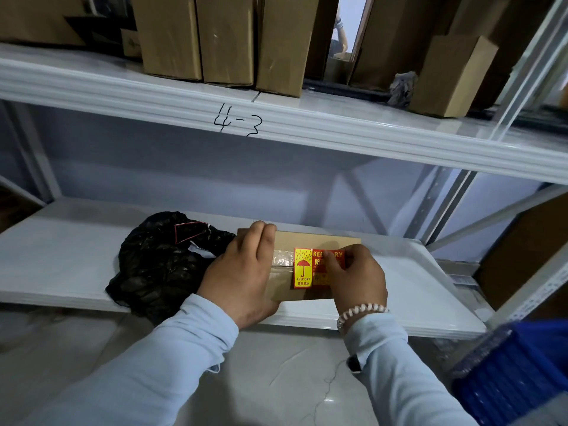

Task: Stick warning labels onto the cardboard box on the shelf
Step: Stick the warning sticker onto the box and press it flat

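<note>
A flat brown cardboard box (304, 239) lies on the lower white shelf (76, 256), sealed with clear tape along its middle. My left hand (242, 269) lies flat over the box's left end and holds it down. A yellow and red "KEEP DRY" warning label (307, 267) with an umbrella sign lies on the box's top. My right hand (356, 275) presses its fingers on the label's right part and hides that part. The box's near right corner is covered by my right hand.
A crumpled black plastic bag (159, 259) lies left of the box and touches it. The upper shelf (307, 127), marked "4-3", carries several upright cardboard boxes (227, 38). A blue crate (516, 373) stands at the lower right, by the rack's grey posts (448, 204).
</note>
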Available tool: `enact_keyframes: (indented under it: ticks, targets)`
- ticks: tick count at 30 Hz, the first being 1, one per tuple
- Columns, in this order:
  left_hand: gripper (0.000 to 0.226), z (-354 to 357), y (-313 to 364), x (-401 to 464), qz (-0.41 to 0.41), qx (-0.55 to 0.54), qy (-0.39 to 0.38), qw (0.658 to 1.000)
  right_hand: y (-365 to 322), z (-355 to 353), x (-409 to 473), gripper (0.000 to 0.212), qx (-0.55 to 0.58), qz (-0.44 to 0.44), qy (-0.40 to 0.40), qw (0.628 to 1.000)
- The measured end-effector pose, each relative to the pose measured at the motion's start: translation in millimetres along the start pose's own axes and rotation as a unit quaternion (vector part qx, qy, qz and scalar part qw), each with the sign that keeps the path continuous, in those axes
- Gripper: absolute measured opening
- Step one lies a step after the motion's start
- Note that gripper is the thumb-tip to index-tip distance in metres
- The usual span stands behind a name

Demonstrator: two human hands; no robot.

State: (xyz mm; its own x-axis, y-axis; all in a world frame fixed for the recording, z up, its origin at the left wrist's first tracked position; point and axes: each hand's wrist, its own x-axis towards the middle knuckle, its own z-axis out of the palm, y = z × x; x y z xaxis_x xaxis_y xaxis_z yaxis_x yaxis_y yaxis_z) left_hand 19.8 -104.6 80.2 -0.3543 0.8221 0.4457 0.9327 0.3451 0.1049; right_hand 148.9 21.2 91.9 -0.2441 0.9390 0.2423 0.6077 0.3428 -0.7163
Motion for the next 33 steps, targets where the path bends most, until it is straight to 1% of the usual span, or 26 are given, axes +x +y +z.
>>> enact_keyframes:
  ticks: [7,11,14,17,18,20,21,23,24,26,29,31,33]
  targets:
    - [0.109,0,2,0,0.0,0.012,0.0,1.0,3,-2,1,0.029,-0.039,-0.002,0.004,0.999]
    - [0.107,-1,-2,1,-0.024,-0.004,-0.003,1.0,11,-2,6,0.033,0.015,0.036,-0.001,0.999]
    - [0.106,-4,-6,2,-0.036,-0.011,0.001,0.999,18,-2,9,0.037,0.031,0.059,0.005,0.998]
    - [0.109,-3,-9,2,-0.05,-0.026,-0.008,0.998,23,0,12,0.032,0.05,0.079,0.023,0.995]
    - [0.109,-3,-10,2,-0.059,-0.036,-0.01,0.998,23,0,12,0.026,0.063,0.064,0.027,0.996]
    - [0.109,-4,-10,2,-0.078,-0.059,-0.008,0.995,19,0,8,0.015,0.069,-0.013,0.029,0.997]
    - [0.109,-4,-10,2,-0.085,-0.065,-0.005,0.994,15,1,4,0.019,0.054,-0.066,0.015,0.996]
    - [0.11,-5,-11,3,-0.097,-0.067,0.0,0.993,2,1,-10,0.039,-0.019,-0.156,-0.051,0.986]
    - [0.11,-4,-11,4,-0.104,-0.068,0.001,0.992,-4,3,-17,0.048,-0.064,-0.185,-0.085,0.977]
    - [0.111,-4,-12,4,-0.116,-0.076,0.004,0.99,-13,9,-27,0.06,-0.118,-0.214,-0.135,0.96]
    - [0.113,-1,-17,4,-0.126,-0.084,0.003,0.989,-21,14,-38,0.069,-0.126,-0.248,-0.181,0.943]
    - [0.114,-2,-19,4,-0.126,-0.084,0.006,0.988,-21,16,-40,0.072,-0.135,-0.272,-0.187,0.934]
    - [0.114,-4,-21,3,-0.124,-0.081,0.011,0.989,-20,13,-35,0.075,-0.145,-0.266,-0.18,0.936]
